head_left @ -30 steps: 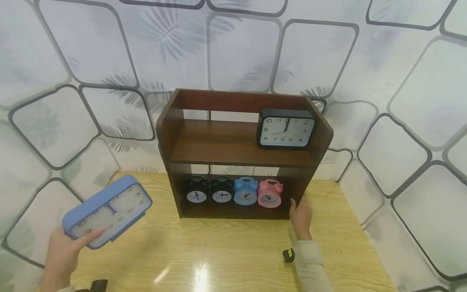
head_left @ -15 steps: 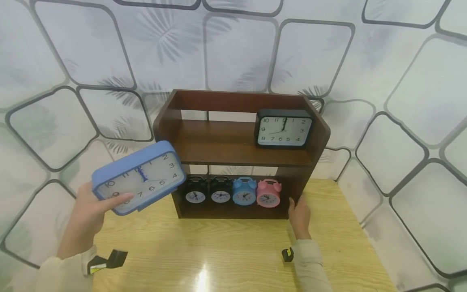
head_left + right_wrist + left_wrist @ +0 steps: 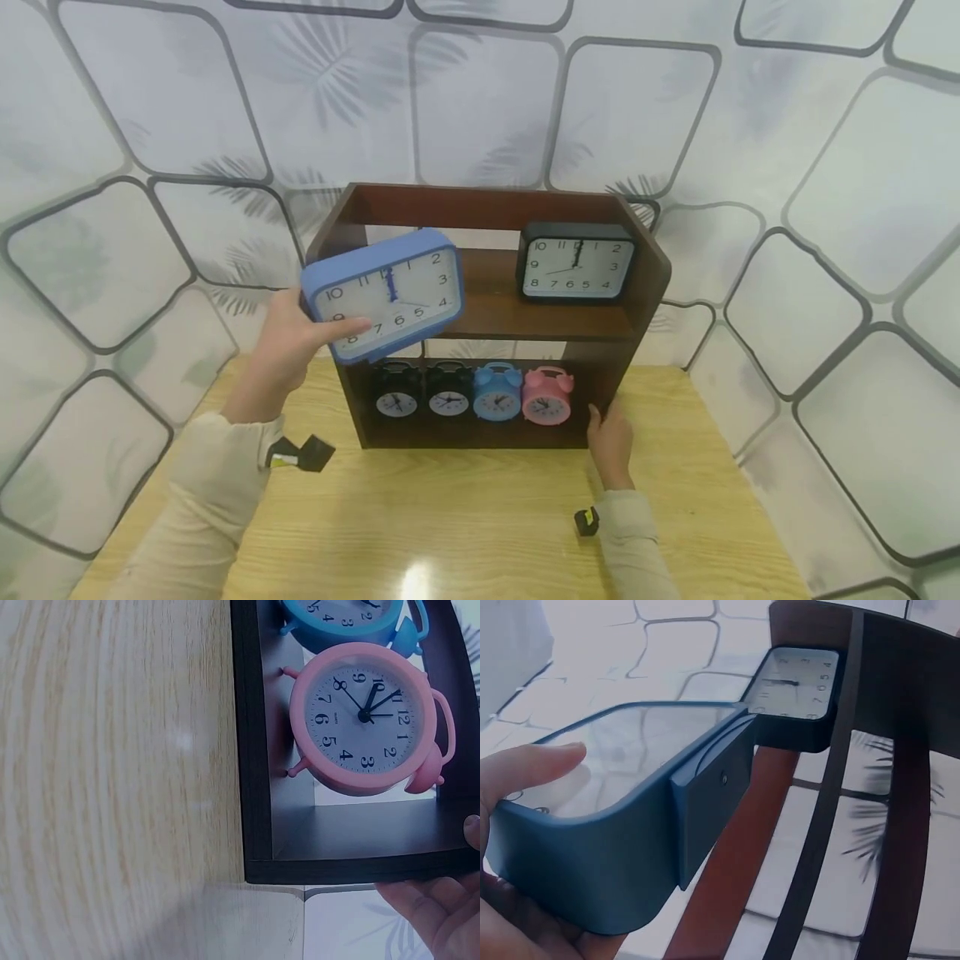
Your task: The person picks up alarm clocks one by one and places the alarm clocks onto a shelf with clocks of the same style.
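My left hand [image 3: 281, 354] grips a blue rectangular clock [image 3: 405, 292] by its left end, thumb over the face. The clock is tilted, its right end higher, and overlaps the upper left of a dark brown two-tier shelf [image 3: 480, 210] in the head view. The left wrist view shows the underside with a flat blue flap [image 3: 720, 795]. My right hand [image 3: 611, 446] holds the lower front of the shelf's right side panel, thumb inside and fingers outside. A black rectangular clock [image 3: 576, 265] stands at the right end of the upper tier.
On the lower tier stand two black alarm clocks [image 3: 397, 392], a blue alarm clock [image 3: 497, 392] and a pink alarm clock [image 3: 364, 720], side by side. The shelf rests on a light wooden table [image 3: 480, 517], with a patterned wall [image 3: 487, 108] behind it.
My left hand has carried the blue clock up and to the right, from over the table's left side to the front of the upper tier. My right hand keeps its hold on the shelf.
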Available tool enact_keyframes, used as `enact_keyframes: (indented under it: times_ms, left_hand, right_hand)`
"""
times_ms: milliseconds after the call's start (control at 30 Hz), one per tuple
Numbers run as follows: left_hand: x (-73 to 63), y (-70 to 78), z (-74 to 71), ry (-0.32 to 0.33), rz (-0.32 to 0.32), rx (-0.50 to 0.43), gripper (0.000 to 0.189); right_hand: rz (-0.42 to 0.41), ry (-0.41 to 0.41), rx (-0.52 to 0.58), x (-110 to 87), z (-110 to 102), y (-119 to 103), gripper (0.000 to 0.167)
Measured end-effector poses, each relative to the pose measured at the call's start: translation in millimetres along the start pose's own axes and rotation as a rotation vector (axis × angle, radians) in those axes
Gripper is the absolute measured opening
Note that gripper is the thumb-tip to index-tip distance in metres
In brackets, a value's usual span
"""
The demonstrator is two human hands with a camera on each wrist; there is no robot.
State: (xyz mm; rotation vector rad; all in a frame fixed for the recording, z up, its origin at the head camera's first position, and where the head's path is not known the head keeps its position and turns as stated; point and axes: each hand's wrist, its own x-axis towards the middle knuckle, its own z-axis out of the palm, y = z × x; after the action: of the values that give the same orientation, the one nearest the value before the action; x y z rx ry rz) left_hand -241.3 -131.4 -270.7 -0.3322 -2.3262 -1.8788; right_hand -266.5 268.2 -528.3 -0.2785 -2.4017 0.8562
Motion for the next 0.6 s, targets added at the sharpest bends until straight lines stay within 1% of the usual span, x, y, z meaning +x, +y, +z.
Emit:
enact_keyframes:
  times_ms: [67, 267, 367, 467, 600]
  left_hand:
    - [10.7, -0.2, 8.0, -0.007, -0.010, 0.005, 0.055]
    - [39.8, -6.3, 26.7, -0.025, -0.063, 0.088, 0.060]
    - [50.8, -10.9, 32.3, -0.029, -0.076, 0.109, 0.060]
    - [60.5, -16.9, 36.0, -0.035, -0.081, 0.091, 0.059]
    - [70.2, -25.3, 39.0, -0.034, -0.096, 0.090, 0.059]
  right_hand:
    - [-0.003, 0.002, -0.002, 0.2, 0.2, 0.6, 0.039]
    - [0.001, 0.003, -0.006, 0.6, 0.8, 0.4, 0.041]
    - [0.001, 0.001, -0.005, 0.7, 0.6, -0.3, 0.041]
    - [0.001, 0.000, -0.006, 0.4, -0.4, -1.0, 0.042]
    - [0.000, 0.000, -0.006, -0.1, -1.9, -1.6, 0.042]
